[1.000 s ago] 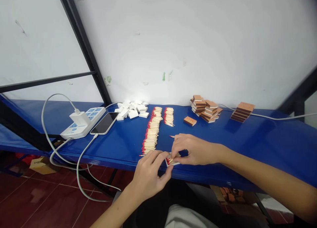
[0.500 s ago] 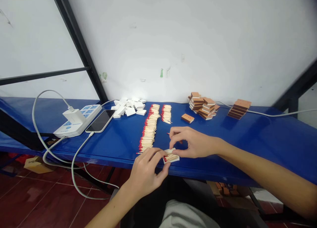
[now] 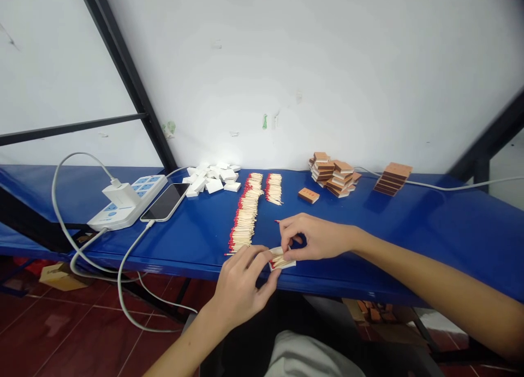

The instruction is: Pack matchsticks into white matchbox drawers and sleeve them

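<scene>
Near the front edge of the table, my left hand (image 3: 241, 281) grips a small white matchbox tray (image 3: 291, 264) between thumb and fingers. Inside the tray lie several red-tipped matches (image 3: 280, 261). My right hand (image 3: 313, 237) is closed over the tray's right end, thumb and fingertips pinched at the matches; what is between them is hidden. A single red match tip (image 3: 277, 221) shows just beyond my right knuckles. Left of the tray runs a long row of loose matches (image 3: 245, 216), with a shorter row of matches (image 3: 274, 189) beside its far end.
White trays (image 3: 213, 185) are heaped at the back left. Brown matchboxes (image 3: 343, 169) are piled at the back, one matchbox (image 3: 308, 195) lying apart, and a neat matchbox stack (image 3: 392, 179) stands farther right. A phone (image 3: 166, 202) and power strip (image 3: 131, 202) with cables occupy the left.
My right fingertips have shifted slightly over the tray, showing more of the matches. The left hand stays on the tray. The whole view has tilted a little.
</scene>
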{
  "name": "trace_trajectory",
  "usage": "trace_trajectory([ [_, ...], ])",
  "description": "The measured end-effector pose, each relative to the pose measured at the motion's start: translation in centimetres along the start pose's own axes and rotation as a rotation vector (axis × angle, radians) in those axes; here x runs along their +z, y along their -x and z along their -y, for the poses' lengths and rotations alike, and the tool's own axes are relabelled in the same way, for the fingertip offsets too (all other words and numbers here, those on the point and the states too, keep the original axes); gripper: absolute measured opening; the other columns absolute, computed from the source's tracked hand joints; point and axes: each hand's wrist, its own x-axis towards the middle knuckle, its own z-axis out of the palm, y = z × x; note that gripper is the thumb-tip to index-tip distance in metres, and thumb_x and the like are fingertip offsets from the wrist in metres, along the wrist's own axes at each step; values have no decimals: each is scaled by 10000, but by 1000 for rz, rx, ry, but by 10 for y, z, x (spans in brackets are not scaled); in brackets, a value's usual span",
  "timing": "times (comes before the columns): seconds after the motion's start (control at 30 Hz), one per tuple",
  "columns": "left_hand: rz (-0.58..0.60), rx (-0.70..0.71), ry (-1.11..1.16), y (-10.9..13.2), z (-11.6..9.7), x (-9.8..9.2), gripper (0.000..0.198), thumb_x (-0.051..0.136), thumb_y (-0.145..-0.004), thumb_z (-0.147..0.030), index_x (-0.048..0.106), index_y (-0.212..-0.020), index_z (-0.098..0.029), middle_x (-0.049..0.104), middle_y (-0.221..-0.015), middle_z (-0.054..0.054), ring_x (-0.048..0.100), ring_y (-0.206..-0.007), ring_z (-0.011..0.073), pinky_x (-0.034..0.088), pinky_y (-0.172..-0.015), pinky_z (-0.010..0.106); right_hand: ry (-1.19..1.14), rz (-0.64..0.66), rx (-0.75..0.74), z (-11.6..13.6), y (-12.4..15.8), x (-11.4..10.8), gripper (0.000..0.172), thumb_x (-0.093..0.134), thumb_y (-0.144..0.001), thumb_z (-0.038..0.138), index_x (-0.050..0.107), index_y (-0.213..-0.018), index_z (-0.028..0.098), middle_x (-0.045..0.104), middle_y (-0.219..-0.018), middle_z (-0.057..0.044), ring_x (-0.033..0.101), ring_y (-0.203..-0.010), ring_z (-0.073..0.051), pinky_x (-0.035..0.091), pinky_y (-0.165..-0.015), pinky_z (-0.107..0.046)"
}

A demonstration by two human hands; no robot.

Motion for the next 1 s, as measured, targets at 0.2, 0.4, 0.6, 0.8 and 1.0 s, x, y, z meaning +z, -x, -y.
trace_trajectory([
  [0.2,7,5,16,0,1,0,178,603,-919,-217,572,-1095,-204,680,-1023,59,653,-915,205,531,-787,317,-58,15,11,-1,-3,4,219,684,-870,372,723,-836,159,587,-752,-4,550,-708,-109,440,-662,-231],
  [0.4,15,6,27,-1,1,-1,126,604,-924,-212,577,-1046,-206,676,-1032,54,651,-916,198,529,-796,314,-47,11,15,-3,-3,4,241,660,-883,380,724,-837,152,573,-720,0,529,-669,-107,436,-668,-243],
  [0.6,28,9,2,2,2,0,136,595,-927,-213,598,-1062,-204,673,-1048,67,647,-916,209,530,-791,328,-108,56,34,-5,0,-5,146,635,-863,254,730,-886,146,562,-676,20,506,-623,-99,461,-722,-269],
  [0.8,34,9,-9,1,4,2,126,600,-922,-217,604,-1046,-199,670,-1044,68,644,-911,211,527,-776,329,-150,97,82,-7,1,-5,142,650,-801,201,736,-888,130,616,-711,-6,538,-650,-107,449,-619,-224],
  [1.0,40,21,-11,1,3,2,134,591,-926,-208,599,-1060,-206,665,-1048,61,638,-901,201,519,-774,320,-138,78,91,-7,1,-2,125,649,-789,198,735,-854,134,632,-714,-9,547,-658,-109,460,-631,-222],
])
